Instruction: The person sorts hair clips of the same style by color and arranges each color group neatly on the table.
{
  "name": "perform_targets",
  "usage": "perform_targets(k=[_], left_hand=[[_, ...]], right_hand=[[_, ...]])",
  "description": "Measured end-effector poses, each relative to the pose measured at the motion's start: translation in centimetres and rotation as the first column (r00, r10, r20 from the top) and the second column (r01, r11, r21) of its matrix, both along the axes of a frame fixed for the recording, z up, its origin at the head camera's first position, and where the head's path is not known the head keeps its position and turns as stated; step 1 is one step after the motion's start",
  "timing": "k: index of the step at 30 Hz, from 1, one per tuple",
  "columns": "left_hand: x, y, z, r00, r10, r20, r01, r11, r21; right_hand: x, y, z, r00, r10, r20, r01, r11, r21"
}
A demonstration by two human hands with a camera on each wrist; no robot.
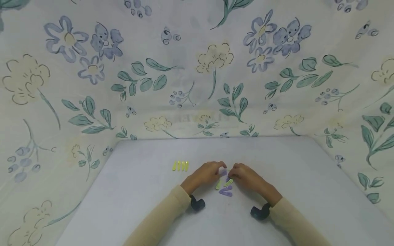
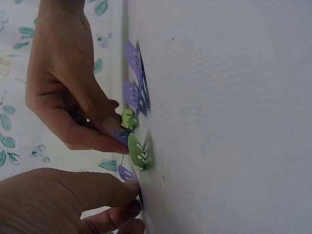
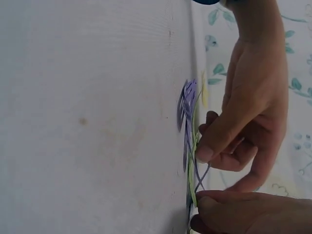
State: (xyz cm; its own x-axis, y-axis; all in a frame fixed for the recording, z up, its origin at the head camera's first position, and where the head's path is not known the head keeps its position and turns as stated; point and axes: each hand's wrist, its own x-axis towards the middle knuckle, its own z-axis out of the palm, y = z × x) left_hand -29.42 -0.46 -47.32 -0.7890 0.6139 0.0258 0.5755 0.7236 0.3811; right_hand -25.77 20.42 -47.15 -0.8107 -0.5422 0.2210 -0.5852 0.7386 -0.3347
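Observation:
My left hand point(image 1: 209, 172) pinches a purple hair clip point(image 1: 223, 173) between thumb and fingers, close over the white table. Opposite it, my right hand point(image 1: 244, 175) grips another purple hair clip point(image 2: 121, 135) by its end, the fingers hiding part of it. Just below the fingertips lie two green hair clips point(image 1: 228, 182), one slanting toward the right hand and one nearer the left. Two more purple hair clips point(image 1: 226, 193) lie nearest me, forming a narrow V. In the left wrist view, the right thumb and fingertips are beside the green clips.
Several yellow-green hair clips point(image 1: 180, 166) stand side by side in a row left of the hands. The white table point(image 1: 138, 205) meets a flower-patterned cloth point(image 1: 184, 85) at its back and sides. Dark wrist cameras point(image 1: 260, 212) hang under both sleeves.

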Motion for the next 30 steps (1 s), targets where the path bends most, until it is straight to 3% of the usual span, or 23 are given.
perform_targets(k=[7, 11, 15, 21, 30], left_hand=[[0.1, 0.0, 0.1, 1.000, -0.017, -0.025, 0.017, 1.000, -0.007], [0.1, -0.2, 0.1, 1.000, 0.004, 0.026, -0.004, 1.000, 0.004], [-0.1, -1.0, -0.1, 0.996, 0.000, 0.085, -0.002, 1.000, 0.020], [-0.7, -2.1, -0.2, 0.985, -0.092, 0.148, 0.086, 0.995, 0.044], [-0.9, -2.4, -0.1, 0.976, -0.086, 0.198, 0.076, 0.995, 0.059]], right_hand=[[-0.1, -0.4, 0.5, 0.996, -0.041, 0.077, 0.042, 0.999, -0.009], [-0.1, 0.1, 0.5, 0.992, -0.048, 0.114, 0.054, 0.997, -0.054], [-0.3, 0.9, 0.6, 0.990, 0.015, 0.141, -0.003, 0.996, -0.084], [-0.6, 1.9, 0.7, 0.967, 0.119, 0.226, -0.113, 0.993, -0.037], [-0.8, 1.9, 0.2, 0.972, 0.117, 0.205, -0.115, 0.993, -0.020]])
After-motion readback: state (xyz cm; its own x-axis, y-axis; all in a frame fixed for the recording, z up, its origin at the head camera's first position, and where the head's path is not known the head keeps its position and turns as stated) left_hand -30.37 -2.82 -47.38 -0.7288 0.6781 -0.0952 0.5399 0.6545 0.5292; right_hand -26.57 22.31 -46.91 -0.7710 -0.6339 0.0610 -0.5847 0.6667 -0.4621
